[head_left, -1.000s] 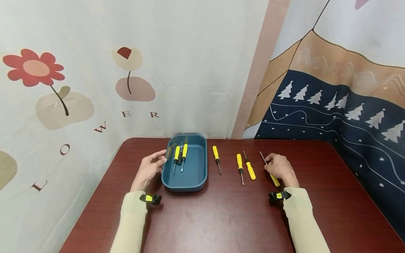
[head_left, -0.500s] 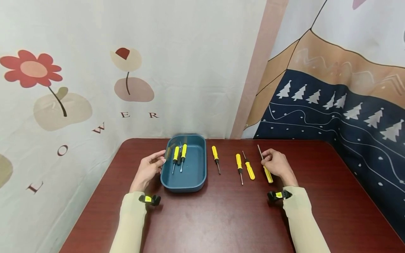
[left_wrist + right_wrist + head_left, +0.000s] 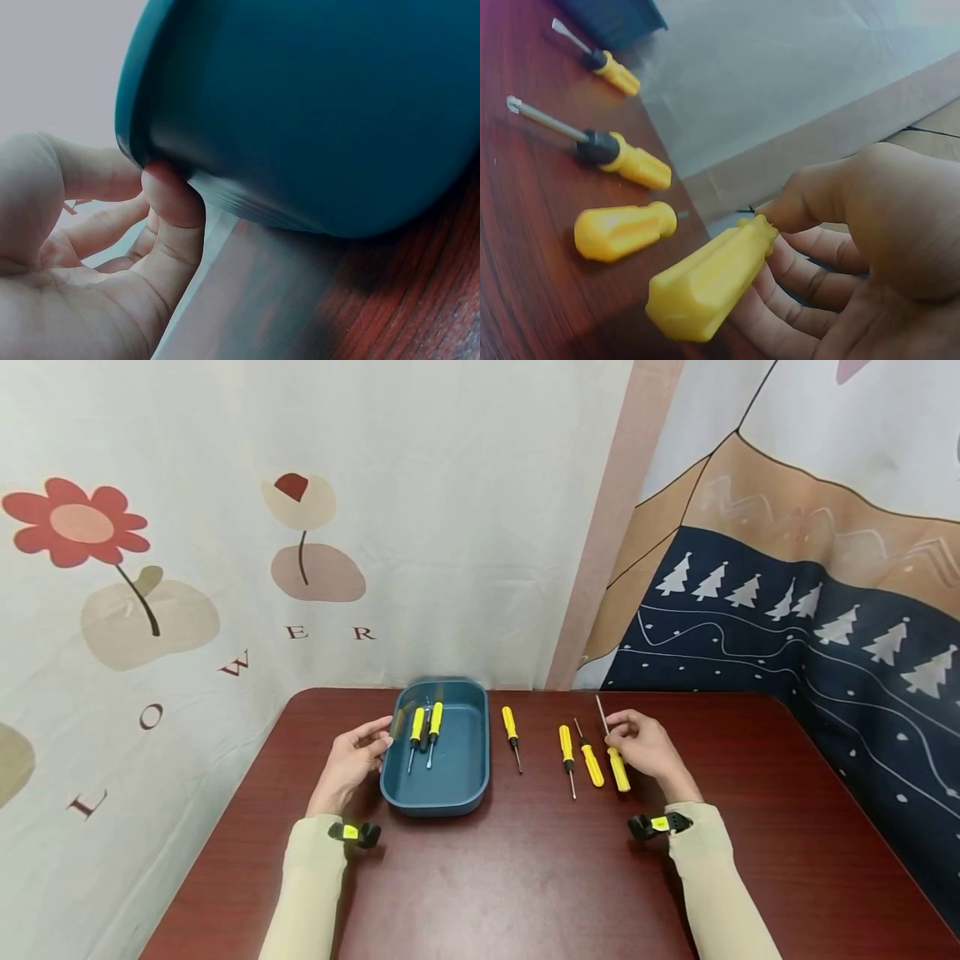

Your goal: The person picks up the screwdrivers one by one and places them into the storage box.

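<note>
My right hand (image 3: pixel 647 743) pinches a screwdriver with a yellow handle (image 3: pixel 618 770) between thumb and fingers, near where the handle meets the shaft. Its metal shaft points toward the far edge of the table. Seen in the right wrist view, the yellow handle (image 3: pixel 705 289) is tilted, butt toward the camera. My left hand (image 3: pixel 354 760) touches the left side of a blue tray (image 3: pixel 472 793), fingers fairly straight and thumb against the outer wall just under the rim (image 3: pixel 129 112). Inside the tray lie two yellow-handled screwdrivers (image 3: pixel 436 720) and a dark-handled one (image 3: pixel 426 735).
Between tray and right hand lie three more yellow-handled screwdrivers: one by the tray (image 3: pixel 510 723), one in the middle (image 3: pixel 566 745) and one with its shaft pointing away (image 3: pixel 592 766). The reddish-brown table (image 3: pixel 480 885) ends at a printed curtain (image 3: pixel 465 568).
My right hand has moved left with the screwdriver, toward the loose screwdrivers, and the screwdriver has turned more upright in the head view. The left hand and tray stay put.
</note>
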### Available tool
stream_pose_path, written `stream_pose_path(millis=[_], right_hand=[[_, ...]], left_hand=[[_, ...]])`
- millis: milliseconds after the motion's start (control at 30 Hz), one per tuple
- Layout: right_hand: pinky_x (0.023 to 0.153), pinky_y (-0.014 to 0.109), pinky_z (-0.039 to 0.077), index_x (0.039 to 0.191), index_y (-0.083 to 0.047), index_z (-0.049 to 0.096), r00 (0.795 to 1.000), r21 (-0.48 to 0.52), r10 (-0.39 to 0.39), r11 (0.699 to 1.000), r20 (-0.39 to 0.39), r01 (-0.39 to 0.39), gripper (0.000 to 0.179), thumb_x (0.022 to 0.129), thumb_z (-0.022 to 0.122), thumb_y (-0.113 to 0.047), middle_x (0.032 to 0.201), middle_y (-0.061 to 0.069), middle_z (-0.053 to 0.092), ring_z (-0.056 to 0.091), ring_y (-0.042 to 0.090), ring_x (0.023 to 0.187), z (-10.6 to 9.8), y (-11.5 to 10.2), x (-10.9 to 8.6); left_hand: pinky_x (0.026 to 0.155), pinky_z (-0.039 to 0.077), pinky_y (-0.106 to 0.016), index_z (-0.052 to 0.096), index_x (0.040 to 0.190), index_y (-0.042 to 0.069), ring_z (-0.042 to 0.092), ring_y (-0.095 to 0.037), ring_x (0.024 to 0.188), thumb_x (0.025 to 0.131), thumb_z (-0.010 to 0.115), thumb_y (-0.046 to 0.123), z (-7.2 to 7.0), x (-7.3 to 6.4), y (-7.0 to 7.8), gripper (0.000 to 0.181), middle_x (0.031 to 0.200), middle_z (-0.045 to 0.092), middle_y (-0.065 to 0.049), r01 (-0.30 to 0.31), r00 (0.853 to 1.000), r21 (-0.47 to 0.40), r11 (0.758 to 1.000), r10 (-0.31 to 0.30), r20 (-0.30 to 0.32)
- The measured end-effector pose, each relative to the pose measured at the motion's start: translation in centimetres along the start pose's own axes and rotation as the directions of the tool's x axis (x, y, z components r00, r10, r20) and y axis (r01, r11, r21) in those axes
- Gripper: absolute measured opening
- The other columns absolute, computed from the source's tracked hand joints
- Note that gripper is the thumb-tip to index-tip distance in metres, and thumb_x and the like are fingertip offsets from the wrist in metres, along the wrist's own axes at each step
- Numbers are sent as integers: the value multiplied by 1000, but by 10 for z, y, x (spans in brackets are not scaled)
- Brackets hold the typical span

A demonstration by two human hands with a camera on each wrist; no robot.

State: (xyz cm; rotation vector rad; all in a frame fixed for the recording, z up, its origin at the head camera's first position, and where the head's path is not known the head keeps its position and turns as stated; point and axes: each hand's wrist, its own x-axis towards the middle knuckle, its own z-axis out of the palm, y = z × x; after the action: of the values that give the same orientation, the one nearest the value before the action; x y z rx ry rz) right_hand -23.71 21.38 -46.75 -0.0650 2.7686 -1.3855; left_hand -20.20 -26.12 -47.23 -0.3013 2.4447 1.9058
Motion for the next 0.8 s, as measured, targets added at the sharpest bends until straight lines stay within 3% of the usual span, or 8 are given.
stream_pose_path(millis=[367,800], right_hand=[[77,28,60,136,-5,57,995,235,60,969,84,-79,34,102,59,-12,117,17,65,63,22,96,6,-9,-1],[77,26,58,135,-1,57,995,273,13,961,101,-40,35,100,59,-6,112,19,66,66,20,90,18,-22,-3]], left_hand=[[62,49,-28,59,145,15,54,-12,70,104,61,13,0,-1,0,42,106,61,-5,-3,1000,-3,1000,3,2],[62,49,-28,59,146,15,54,-13,71,104,60,13,0,-1,2,43,112,61,-11,6,1000,-4,1000,-6,1]])
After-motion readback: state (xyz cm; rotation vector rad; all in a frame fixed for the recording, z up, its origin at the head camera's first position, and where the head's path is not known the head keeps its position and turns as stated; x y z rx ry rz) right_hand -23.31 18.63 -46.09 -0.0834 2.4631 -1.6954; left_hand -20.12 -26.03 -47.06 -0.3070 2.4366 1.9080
